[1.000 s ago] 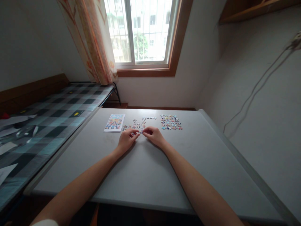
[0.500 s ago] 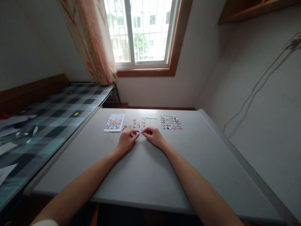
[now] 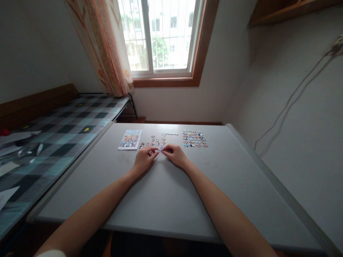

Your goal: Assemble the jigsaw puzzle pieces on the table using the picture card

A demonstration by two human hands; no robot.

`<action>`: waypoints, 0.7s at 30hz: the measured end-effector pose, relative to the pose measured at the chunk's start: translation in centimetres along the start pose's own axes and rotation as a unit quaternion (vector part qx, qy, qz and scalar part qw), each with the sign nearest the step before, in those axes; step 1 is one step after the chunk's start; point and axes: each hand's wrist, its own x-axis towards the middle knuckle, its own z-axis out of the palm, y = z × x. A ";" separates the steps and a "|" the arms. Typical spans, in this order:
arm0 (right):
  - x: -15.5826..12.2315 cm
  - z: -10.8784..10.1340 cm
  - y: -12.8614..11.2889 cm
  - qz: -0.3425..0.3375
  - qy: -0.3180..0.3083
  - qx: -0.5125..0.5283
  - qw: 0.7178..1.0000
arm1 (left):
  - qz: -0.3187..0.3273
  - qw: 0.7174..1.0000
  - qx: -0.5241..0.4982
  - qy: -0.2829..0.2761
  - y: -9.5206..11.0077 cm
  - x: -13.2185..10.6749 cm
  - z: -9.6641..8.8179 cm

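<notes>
Jigsaw puzzle pieces joined in an L-shaped strip (image 3: 170, 134) lie mid-table, one leg along the back and the other running toward me. At the near end of that leg, my left hand (image 3: 144, 157) and my right hand (image 3: 174, 154) meet almost fingertip to fingertip. Each is closed in a pinch on small puzzle pieces there, which the fingers partly hide. Loose pieces (image 3: 153, 140) are scattered just beyond my left hand. Farther right, a block of many loose pieces (image 3: 195, 139) is laid out in rows. A colourful printed picture sheet (image 3: 130, 139) lies flat left of the pieces.
Everything rests on a grey-white table (image 3: 160, 200). Along its left side stands a bed with a checked cover (image 3: 99, 109), with papers and a clear plastic item on it. A window (image 3: 160, 39) is beyond the table, and a cable (image 3: 288, 103) hangs down the right wall.
</notes>
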 end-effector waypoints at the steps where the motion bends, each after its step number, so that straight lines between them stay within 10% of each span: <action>1: 0.0 0.0 0.0 0.000 0.000 -0.001 1.000 | -0.001 1.000 0.000 -0.001 -0.1 0.0 0.0; 21: -0.2 -0.1 -0.3 -0.009 -0.007 -0.019 1.000 | 0.003 1.000 0.007 -0.010 0.0 0.0 0.0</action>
